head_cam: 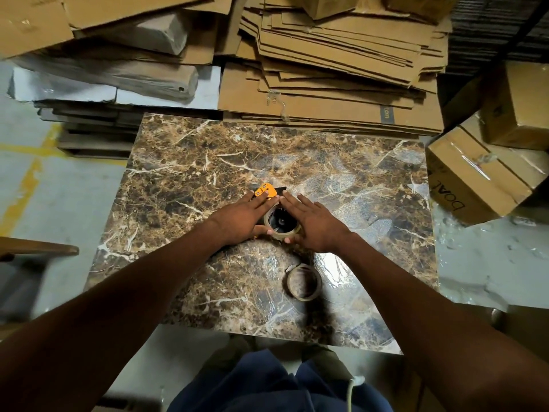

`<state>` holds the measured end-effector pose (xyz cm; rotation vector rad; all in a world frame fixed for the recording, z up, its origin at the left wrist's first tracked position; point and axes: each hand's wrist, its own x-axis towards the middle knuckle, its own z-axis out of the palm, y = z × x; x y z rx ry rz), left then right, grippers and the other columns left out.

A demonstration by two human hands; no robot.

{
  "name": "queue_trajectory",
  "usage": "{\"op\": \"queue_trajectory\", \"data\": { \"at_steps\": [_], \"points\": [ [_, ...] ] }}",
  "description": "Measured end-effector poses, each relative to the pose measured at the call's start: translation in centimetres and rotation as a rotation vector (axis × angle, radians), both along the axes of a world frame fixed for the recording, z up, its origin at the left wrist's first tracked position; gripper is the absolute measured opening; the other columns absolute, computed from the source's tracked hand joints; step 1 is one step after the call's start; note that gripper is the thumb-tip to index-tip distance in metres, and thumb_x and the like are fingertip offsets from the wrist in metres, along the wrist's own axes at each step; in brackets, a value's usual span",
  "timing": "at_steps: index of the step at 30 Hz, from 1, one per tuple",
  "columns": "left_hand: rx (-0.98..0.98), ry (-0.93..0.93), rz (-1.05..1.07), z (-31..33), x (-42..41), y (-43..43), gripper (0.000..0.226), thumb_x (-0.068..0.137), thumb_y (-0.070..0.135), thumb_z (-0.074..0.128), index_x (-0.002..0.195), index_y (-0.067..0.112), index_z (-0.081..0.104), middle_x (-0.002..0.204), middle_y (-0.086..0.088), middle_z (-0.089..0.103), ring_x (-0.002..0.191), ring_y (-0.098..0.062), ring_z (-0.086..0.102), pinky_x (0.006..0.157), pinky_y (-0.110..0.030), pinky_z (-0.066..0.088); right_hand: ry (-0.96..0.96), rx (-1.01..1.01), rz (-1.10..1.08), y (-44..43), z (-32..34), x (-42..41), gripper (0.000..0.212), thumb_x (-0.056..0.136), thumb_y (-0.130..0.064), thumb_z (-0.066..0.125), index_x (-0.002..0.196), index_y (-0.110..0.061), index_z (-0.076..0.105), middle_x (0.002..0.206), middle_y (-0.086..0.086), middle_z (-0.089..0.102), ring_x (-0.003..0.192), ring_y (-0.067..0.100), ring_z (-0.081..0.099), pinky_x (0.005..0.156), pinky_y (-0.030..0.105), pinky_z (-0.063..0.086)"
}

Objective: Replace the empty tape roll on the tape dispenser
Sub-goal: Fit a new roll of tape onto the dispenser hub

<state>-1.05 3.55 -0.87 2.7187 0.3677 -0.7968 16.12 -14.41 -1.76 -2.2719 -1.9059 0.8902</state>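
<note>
A tape dispenser with an orange head (265,190) lies at the middle of the marble-patterned table (184,162). A roll of clear tape (282,223) sits on its black hub. My left hand (244,217) lies flat over the dispenser's left side, thumb against the roll. My right hand (315,223) presses on the roll's right side, fingers stretched toward the orange head. Nearer to me an empty cardboard tape core (303,281) rests flat on the table, apart from both hands.
Flattened cardboard sheets (341,69) are stacked behind the table. Wrapped packages (113,72) lie at the back left. Sealed cartons (487,171) stand at the right. A wooden chair edge (38,248) sticks in at the left. My blue-trousered legs (276,385) are below the table's front edge.
</note>
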Motion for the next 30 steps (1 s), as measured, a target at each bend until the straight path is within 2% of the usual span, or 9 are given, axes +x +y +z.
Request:
{"op": "queue_trajectory", "data": {
  "at_steps": [6,11,16,21,25,27,30],
  "points": [
    [0.006,0.008,0.049,-0.4,0.4,-0.2,0.088,0.102,0.069,0.042,0.169,0.036,-0.005,0.179,0.002,-0.012,0.165,-0.034,-0.001,0.126,-0.063,0.029,0.066,-0.078,-0.007,0.7,-0.4,0.6,0.107,0.094,-0.053,0.069,0.166,-0.028,-0.005,0.173,-0.009,-0.014,0.162,0.025,0.003,0.127,0.053,0.023],
    [0.074,-0.005,0.031,-1.4,-0.2,-0.6,0.089,0.102,0.07,0.044,0.17,0.033,-0.001,0.178,0.001,-0.017,0.165,-0.033,-0.001,0.122,-0.066,0.033,0.092,-0.042,-0.033,0.9,-1.1,-0.1,0.109,0.091,-0.046,0.076,0.167,-0.026,0.001,0.175,-0.007,-0.008,0.162,0.021,0.007,0.126,0.049,0.027],
    [0.091,-0.049,0.044,-1.6,-0.3,-0.9,0.089,0.101,0.068,0.046,0.169,0.034,0.0,0.178,0.0,-0.016,0.165,-0.033,-0.002,0.122,-0.068,0.032,0.132,0.0,-0.123,0.6,-1.2,-0.6,0.11,0.086,-0.035,0.083,0.167,-0.023,0.009,0.176,-0.001,0.009,0.159,0.022,0.021,0.124,0.044,0.031],
    [0.128,-0.094,0.107,-2.6,-0.7,-2.5,0.087,0.102,0.063,0.052,0.17,0.031,0.008,0.177,-0.001,-0.021,0.164,-0.037,-0.004,0.115,-0.063,0.041,0.153,-0.039,-0.2,0.8,-2.3,-1.2,0.113,0.081,-0.033,0.087,0.166,-0.028,0.012,0.174,0.001,0.02,0.154,0.027,0.034,0.121,0.043,0.037],
    [0.026,-0.177,0.162,-2.6,-1.2,-2.2,0.087,0.1,0.063,0.058,0.169,0.036,0.014,0.178,0.002,-0.016,0.165,-0.033,0.0,0.12,-0.06,0.041,0.163,-0.051,-0.263,1.0,-2.4,-1.0,0.11,0.077,-0.035,0.088,0.163,-0.033,0.019,0.166,0.003,0.038,0.142,0.031,0.049,0.113,0.037,0.044],
    [-0.04,-0.283,0.336,-2.3,-1.6,-2.0,0.091,0.097,0.063,0.063,0.169,0.037,0.015,0.18,-0.003,-0.003,0.162,-0.035,0.017,0.117,-0.059,0.044,0.184,-0.067,-0.299,1.1,-2.1,-1.0,0.108,0.076,-0.034,0.089,0.16,-0.036,0.022,0.159,0.004,0.048,0.134,0.032,0.056,0.104,0.034,0.045],
    [-0.107,-0.407,0.845,-2.6,-2.1,-2.1,0.085,0.1,0.055,0.063,0.169,0.028,0.021,0.174,-0.013,0.024,0.153,-0.038,0.038,0.116,-0.054,0.045,0.214,-0.065,-0.321,1.0,-1.7,-1.0,0.105,0.075,-0.029,0.089,0.158,-0.037,0.026,0.152,0.005,0.055,0.129,0.032,0.059,0.099,0.035,0.047]
  ]
}}
